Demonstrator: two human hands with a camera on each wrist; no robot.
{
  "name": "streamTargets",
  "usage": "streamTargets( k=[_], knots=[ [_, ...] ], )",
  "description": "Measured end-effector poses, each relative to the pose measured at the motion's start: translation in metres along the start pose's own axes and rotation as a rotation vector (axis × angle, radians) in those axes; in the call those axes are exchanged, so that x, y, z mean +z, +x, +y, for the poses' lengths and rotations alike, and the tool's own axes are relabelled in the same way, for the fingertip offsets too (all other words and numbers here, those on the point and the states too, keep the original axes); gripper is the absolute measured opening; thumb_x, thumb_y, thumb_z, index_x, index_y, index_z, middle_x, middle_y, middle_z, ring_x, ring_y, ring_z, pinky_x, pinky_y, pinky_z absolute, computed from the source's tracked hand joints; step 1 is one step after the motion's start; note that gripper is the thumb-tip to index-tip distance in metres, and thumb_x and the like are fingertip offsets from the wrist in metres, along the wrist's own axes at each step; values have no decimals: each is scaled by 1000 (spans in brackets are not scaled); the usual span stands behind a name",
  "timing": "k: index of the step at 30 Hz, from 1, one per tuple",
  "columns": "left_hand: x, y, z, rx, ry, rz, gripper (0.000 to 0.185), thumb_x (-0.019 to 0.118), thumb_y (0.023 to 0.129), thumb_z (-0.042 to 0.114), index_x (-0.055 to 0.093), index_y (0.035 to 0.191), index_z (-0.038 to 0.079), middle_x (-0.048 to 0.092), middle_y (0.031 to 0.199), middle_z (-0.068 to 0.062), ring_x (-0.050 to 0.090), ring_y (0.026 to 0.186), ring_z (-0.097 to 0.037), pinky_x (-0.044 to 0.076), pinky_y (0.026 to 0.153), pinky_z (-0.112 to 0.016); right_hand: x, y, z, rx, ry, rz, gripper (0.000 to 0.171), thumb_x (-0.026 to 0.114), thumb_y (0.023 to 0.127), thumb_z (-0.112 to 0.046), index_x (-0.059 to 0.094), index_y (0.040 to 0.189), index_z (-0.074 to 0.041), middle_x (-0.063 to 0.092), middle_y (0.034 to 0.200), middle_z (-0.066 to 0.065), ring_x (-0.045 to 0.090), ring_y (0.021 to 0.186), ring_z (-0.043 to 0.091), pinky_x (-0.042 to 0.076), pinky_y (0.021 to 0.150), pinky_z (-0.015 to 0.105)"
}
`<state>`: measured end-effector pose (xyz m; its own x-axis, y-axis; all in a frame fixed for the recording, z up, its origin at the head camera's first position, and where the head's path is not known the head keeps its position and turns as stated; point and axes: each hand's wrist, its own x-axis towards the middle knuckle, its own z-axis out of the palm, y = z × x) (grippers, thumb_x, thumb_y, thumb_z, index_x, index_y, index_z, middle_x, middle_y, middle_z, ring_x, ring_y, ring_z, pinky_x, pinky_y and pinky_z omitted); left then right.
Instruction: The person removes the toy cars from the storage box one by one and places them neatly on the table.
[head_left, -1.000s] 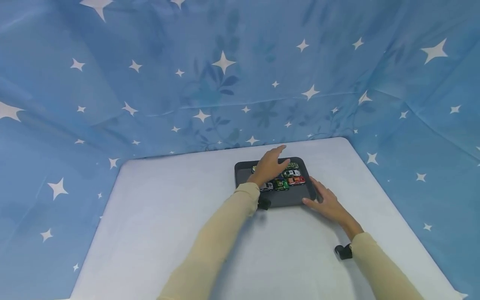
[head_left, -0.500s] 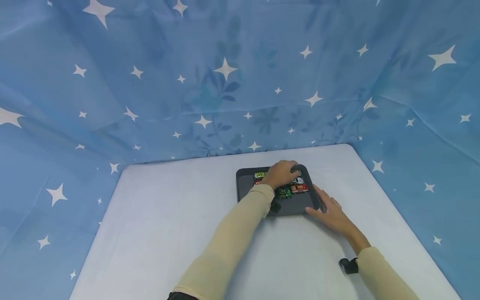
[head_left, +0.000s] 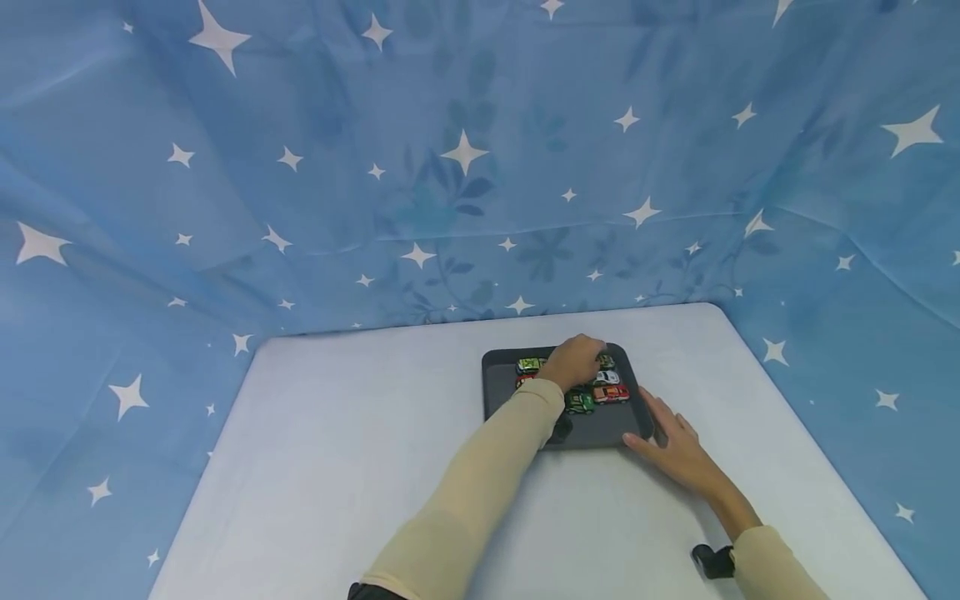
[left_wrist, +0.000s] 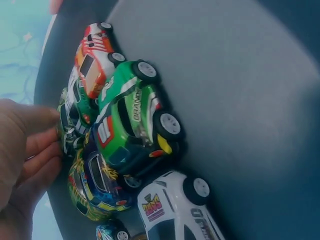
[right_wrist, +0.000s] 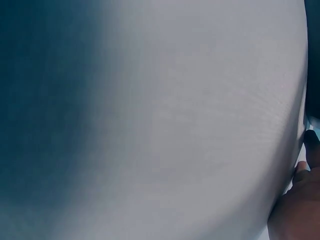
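Observation:
A dark tray [head_left: 510, 408] sits on the white table and holds several toy cars. My left hand [head_left: 576, 360] curls down over the cars at the tray's far side. In the left wrist view its fingers [left_wrist: 40, 145] and thumb pinch a dark green car [left_wrist: 70, 127] next to a bright green car [left_wrist: 130, 120], a red car [left_wrist: 95, 60], a blue-yellow car [left_wrist: 97, 190] and a white car [left_wrist: 175, 210]. My right hand [head_left: 667, 437] lies flat on the table, fingers straight, touching the tray's near right corner. The right wrist view shows little but table and the hand's edge [right_wrist: 295, 210].
The white table [head_left: 360, 467] stretches wide to the left and front of the tray. Blue star-patterned cloth [head_left: 450, 167] hangs behind and at both sides. A yellow-green car [head_left: 529, 365] stands at the tray's far left.
My left hand went from spread above the cars to curled down onto them at the tray's far side. The right hand stays at the tray's corner.

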<state>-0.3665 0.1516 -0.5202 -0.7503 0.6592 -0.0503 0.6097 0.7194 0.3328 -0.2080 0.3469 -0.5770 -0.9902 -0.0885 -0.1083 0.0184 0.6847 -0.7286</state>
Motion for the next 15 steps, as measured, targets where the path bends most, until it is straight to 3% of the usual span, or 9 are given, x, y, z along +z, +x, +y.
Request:
streamTargets(
  k=[4,8,11,15],
  knots=[
    [3,4,1,15,121,-4,27,68,107,11,75,133,17,75,123,2,69,114,-11,54,98,-25,-2,2,0,-17,4,12,99,73,99,-46,16,174,-15,18,173,29,9,157,56,-1,124,70],
    [9,4,-2,61,206,48,19,71,105,11,79,121,18,77,112,4,71,104,-9,57,91,-23,0,2,2,-30,-1,27,98,74,99,-44,18,173,-11,19,172,32,10,156,58,-1,124,71],
    [14,1,-3,75,207,72,16,70,106,10,80,114,18,78,105,4,72,97,-8,58,85,-22,2,-1,2,-36,1,29,97,74,99,-42,19,172,-10,20,171,33,12,156,59,0,123,71],
    [13,1,-2,41,146,52,16,67,106,7,80,112,16,76,100,3,70,91,-7,58,79,-21,2,-1,0,-45,3,29,97,74,99,-42,19,173,-12,22,170,33,14,155,59,0,123,71]
  ],
)
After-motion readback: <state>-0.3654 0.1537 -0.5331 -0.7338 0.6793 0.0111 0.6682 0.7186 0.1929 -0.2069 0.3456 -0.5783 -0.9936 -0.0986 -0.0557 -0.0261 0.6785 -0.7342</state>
